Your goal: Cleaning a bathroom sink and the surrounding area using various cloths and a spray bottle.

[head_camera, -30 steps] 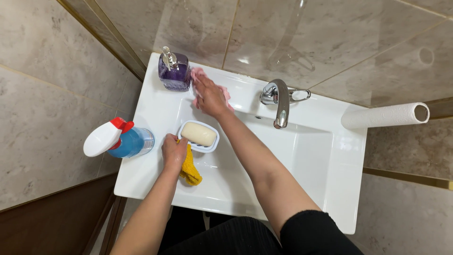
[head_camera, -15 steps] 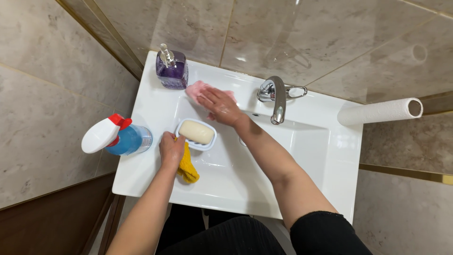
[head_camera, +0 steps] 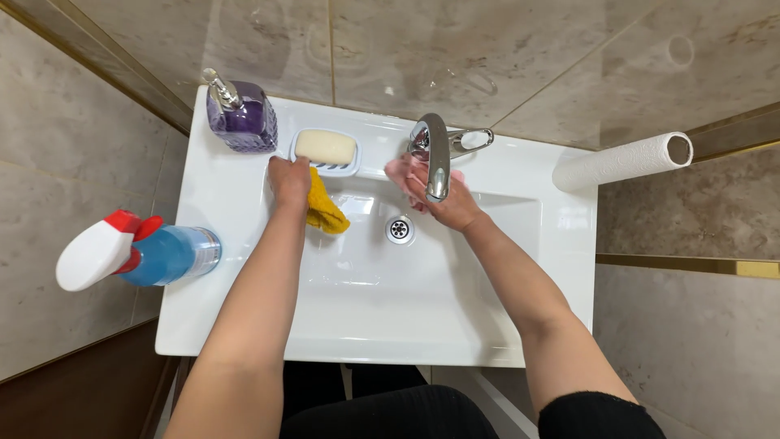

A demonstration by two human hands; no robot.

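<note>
Your left hand (head_camera: 289, 180) is closed on the yellow cloth (head_camera: 325, 210), which hangs over the sink's (head_camera: 244, 309) back edge, just below the soap dish (head_camera: 327, 151). Your right hand (head_camera: 443, 203) presses a pink cloth (head_camera: 404, 172) flat under the tap (head_camera: 435, 154), fingers together on it. Farther left stand the purple soap bottle (head_camera: 240, 118) and the blue spray bottle (head_camera: 138, 252).

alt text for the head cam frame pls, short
Seen from above, a person's right hand presses a pink cloth under the chrome tap of a white sink, while the left hand holds a yellow cloth by a soap dish. A purple dispenser, blue spray bottle and paper roll sit around.
</note>
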